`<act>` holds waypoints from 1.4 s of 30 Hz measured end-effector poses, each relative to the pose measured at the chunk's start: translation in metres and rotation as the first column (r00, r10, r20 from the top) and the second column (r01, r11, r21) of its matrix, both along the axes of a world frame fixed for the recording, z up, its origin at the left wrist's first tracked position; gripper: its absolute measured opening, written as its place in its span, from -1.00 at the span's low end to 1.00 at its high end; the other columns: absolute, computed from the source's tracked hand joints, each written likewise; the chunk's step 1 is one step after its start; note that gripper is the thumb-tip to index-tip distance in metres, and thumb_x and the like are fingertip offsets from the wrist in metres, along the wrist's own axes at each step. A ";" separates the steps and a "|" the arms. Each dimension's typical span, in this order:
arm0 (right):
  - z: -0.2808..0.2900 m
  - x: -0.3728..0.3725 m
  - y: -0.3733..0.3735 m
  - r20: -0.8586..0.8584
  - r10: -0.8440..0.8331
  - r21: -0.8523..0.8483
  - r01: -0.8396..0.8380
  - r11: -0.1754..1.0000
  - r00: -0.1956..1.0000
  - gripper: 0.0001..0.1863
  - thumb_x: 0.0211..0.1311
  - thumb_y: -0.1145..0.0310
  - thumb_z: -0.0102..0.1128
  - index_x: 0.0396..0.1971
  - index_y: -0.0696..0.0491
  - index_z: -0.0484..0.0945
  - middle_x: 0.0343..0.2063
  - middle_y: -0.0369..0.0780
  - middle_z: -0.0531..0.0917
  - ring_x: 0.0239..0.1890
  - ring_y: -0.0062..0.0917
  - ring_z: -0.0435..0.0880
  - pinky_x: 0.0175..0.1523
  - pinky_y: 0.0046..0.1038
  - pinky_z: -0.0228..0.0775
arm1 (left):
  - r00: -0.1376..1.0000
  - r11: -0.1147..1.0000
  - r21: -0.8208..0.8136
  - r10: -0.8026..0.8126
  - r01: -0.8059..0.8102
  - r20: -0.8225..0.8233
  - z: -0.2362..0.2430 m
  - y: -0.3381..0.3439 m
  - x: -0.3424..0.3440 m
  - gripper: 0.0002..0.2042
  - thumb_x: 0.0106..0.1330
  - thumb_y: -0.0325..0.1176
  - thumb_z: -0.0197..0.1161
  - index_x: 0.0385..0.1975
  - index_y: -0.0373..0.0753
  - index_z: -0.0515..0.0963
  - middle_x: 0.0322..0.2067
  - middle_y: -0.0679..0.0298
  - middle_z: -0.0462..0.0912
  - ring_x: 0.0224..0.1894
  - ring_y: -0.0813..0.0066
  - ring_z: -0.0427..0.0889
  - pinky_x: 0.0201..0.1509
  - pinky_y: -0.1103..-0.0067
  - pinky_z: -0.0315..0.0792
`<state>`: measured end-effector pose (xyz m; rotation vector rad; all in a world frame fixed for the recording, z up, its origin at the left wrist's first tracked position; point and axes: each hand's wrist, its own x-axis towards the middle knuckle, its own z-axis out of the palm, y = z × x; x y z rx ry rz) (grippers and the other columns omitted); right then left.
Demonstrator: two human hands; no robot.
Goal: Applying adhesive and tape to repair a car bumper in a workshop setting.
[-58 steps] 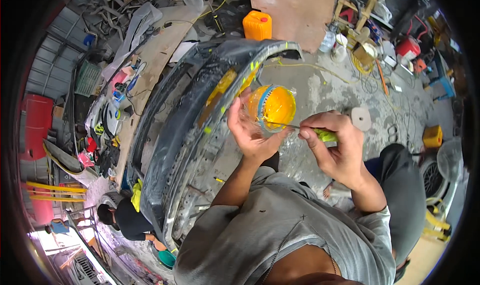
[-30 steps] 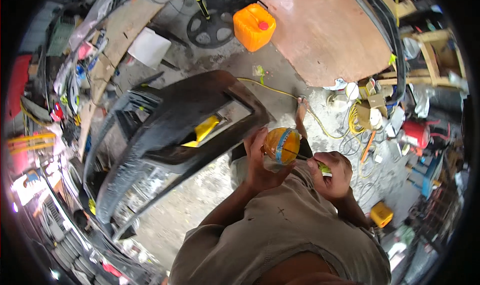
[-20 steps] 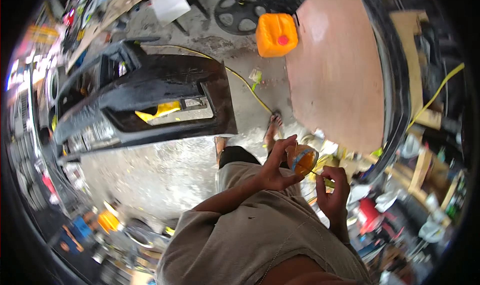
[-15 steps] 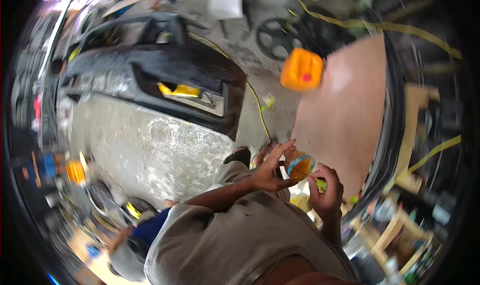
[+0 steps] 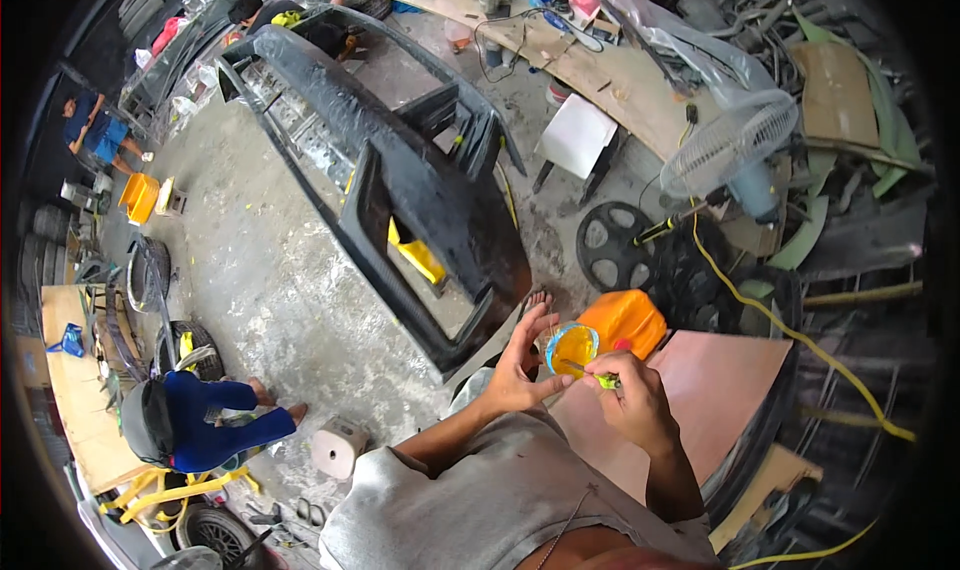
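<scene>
My left hand (image 5: pixel 521 374) is wrapped round a clear cup (image 5: pixel 574 351) of yellow-orange substance with a blue band near its rim. My right hand (image 5: pixel 632 405) grips a small tool (image 5: pixel 606 380) with a green handle, its thin metal part reaching into the cup. Beyond my hands lie an orange jerrycan (image 5: pixel 625 320) and a broad pinkish board (image 5: pixel 717 390). A dark car bumper (image 5: pixel 410 190) stands ahead, with a yellow piece in its opening.
Coworkers appear at the left edge (image 5: pixel 95 128), lower left (image 5: pixel 215 415) and behind the bumper. A white fan (image 5: pixel 728 145), black wheel-like base (image 5: pixel 610 240), yellow hose (image 5: pixel 750 300), long plywood board (image 5: pixel 540 40), roll (image 5: pixel 340 447), tyres (image 5: pixel 142 278) and scrap surround me.
My view has swung round, so the bumper now stands ahead and the jerrycan lies just beyond my hands. Both hands still hold the cup and tool.
</scene>
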<state>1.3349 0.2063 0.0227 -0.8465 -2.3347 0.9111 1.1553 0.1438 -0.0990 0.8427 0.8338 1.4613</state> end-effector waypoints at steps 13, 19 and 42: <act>0.065 -0.084 0.283 -0.349 0.106 0.160 -0.052 0.986 0.931 -0.72 0.21 0.57 0.39 -0.15 0.16 0.48 -0.35 -0.15 0.70 -0.31 -0.31 0.73 -0.15 -0.35 0.55 | 0.747 0.784 0.205 0.621 -0.587 -0.237 0.070 0.224 -0.039 0.11 0.02 -0.50 0.62 0.52 -0.20 -0.08 0.36 0.01 0.28 0.40 0.20 0.34 0.34 0.28 0.43; 0.063 -0.181 0.369 -0.437 0.554 0.198 -0.525 0.828 0.708 -0.70 0.20 0.56 0.41 -0.12 0.12 0.50 -0.28 -0.14 0.73 -0.23 -0.27 0.78 -0.18 -0.36 0.61 | 0.168 0.375 0.407 0.872 -0.833 -0.459 0.081 0.246 -0.077 0.13 -0.05 -0.38 0.69 0.48 -0.27 -0.02 0.20 0.09 0.40 0.25 0.22 0.47 0.36 0.34 0.37; 0.078 -0.270 0.511 -0.527 0.718 0.218 -0.744 0.632 0.455 -0.70 0.23 0.42 0.45 -0.21 0.09 0.44 -0.42 -0.21 0.68 -0.45 -0.47 0.74 -0.37 -0.46 0.55 | -0.425 -0.069 0.622 0.788 -0.780 -0.445 0.119 0.386 -0.110 0.12 -0.12 -0.32 0.75 0.41 -0.30 0.04 0.20 0.15 0.18 0.26 0.32 0.34 0.35 0.42 0.33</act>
